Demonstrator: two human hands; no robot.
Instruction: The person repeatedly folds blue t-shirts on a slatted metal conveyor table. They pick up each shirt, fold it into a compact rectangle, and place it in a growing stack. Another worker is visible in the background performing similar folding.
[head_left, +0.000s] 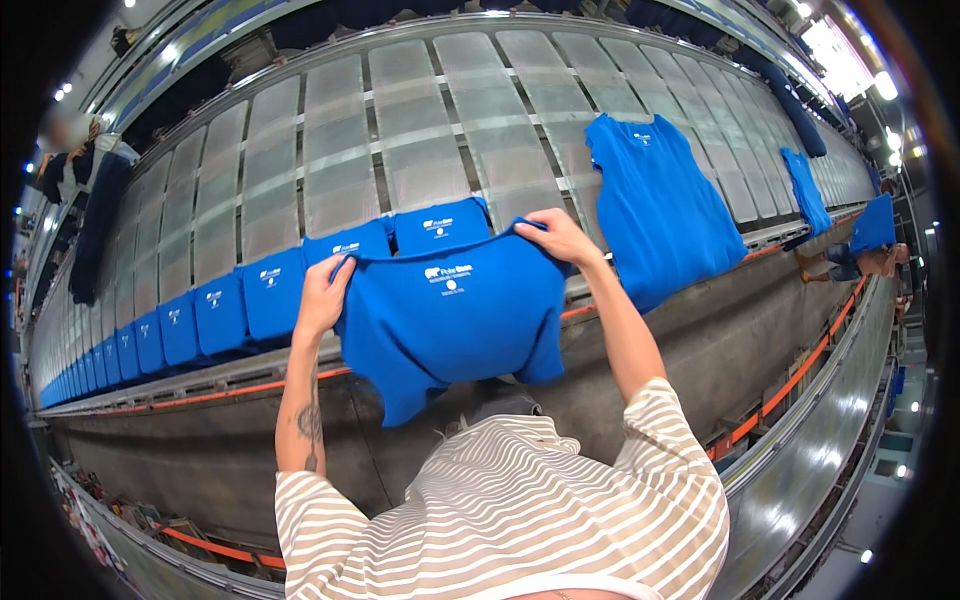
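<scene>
Between my two hands hangs a blue fabric garment piece (457, 322), held by its upper edge and draped in front of my body. White printing with a bear figure shows near that edge. My left hand (324, 292) pinches the edge at the left corner. At the right corner, my right hand (553, 234) grips the same edge. Just behind the held piece, another printed blue piece (441, 223) covers the near end of a long flat platen. To the right, a blue sleeveless garment (660, 210) lies spread over the platens and hangs off their near edge.
A row of grey platens (420, 112) runs across the long table, several on the left capped with blue pieces (274, 289). An orange rail (255, 386) follows the table's near edge above the aisle floor (225, 442). One person (862, 259) holds blue fabric at far right; another (71, 161) stands far left.
</scene>
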